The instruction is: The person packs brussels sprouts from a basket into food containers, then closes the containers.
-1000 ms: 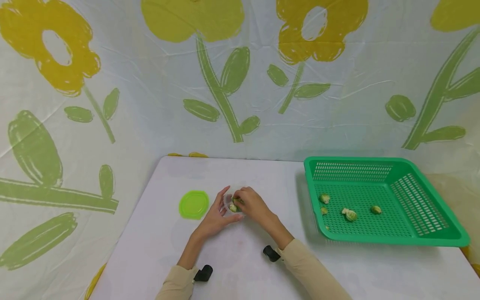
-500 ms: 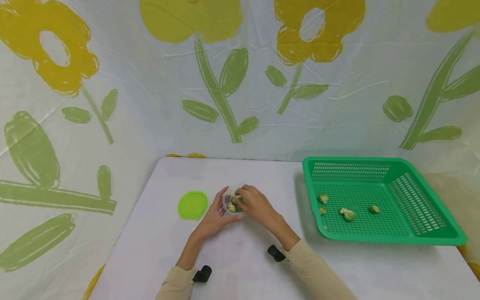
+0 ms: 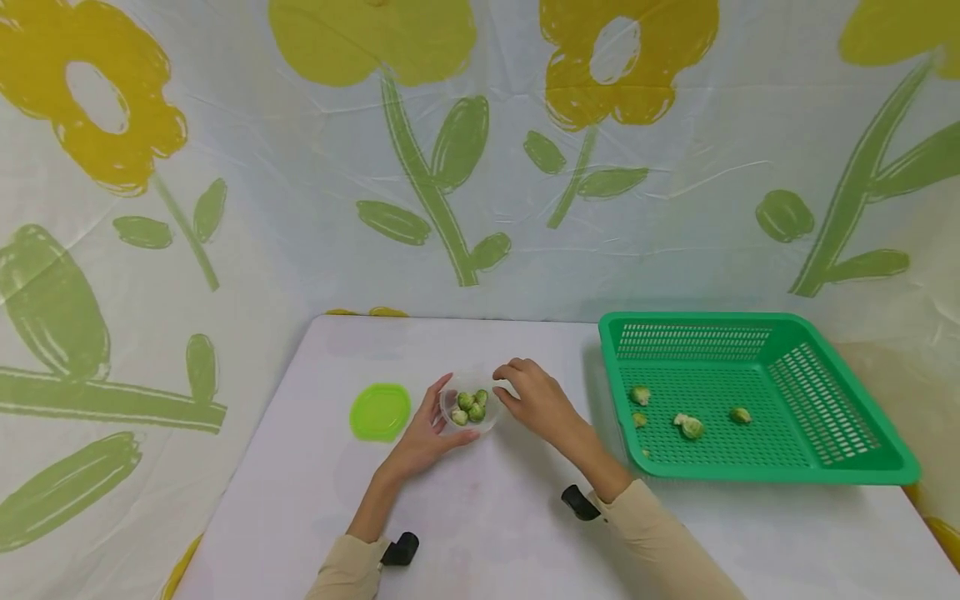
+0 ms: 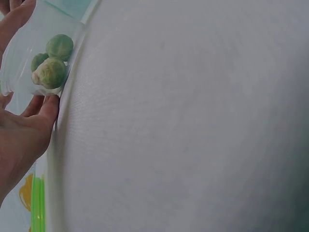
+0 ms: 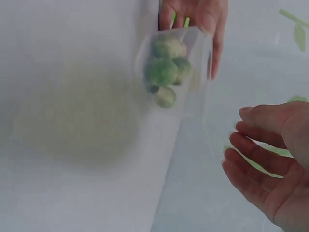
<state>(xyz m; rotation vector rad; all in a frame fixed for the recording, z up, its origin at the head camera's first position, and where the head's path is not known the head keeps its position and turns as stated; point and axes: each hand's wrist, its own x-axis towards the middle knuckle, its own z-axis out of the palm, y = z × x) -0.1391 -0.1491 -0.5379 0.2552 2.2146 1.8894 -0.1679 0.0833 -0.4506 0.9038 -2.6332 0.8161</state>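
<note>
Brussels sprouts lie in the clear tub my left hand grips, my right hand relaxed and empty; filling appears under way, a three-o'clock reach to the basket likely needed next.

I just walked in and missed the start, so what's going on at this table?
A person's left hand holds a clear tub with four sprouts visible inside. The right hand is beside the tub, apart from it and holding nothing. The tub is uncovered; a green lid lies on the table to its left. More sprouts lie in the green basket on the right.
</note>
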